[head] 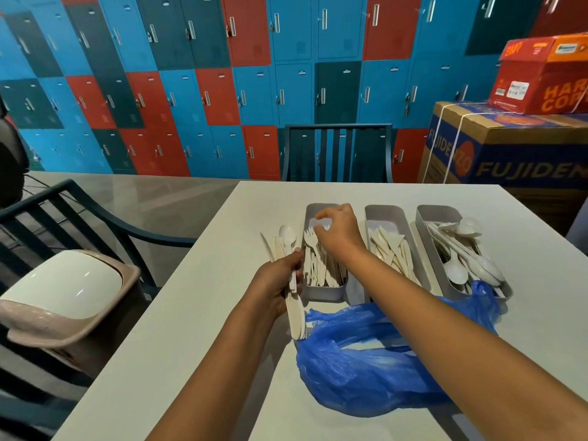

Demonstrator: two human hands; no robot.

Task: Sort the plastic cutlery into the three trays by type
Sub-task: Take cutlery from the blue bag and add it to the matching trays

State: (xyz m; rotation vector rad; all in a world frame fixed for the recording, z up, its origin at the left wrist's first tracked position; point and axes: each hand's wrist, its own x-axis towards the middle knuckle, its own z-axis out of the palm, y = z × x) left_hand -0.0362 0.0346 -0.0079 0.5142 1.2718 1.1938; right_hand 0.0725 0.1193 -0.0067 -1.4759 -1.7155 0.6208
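My left hand grips mixed cutlery bundle as feed stock beside fork tray. Right hand over that tray, fingers curled pinching fork, likely dropping it in. Knife tray, spoon tray alongside on table: one type each.

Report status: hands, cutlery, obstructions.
Left hand grips mixed white plastic cutlery bundle. Right hand pinches white plastic fork over grey fork tray. Crumpled blue plastic bag fronts trays.
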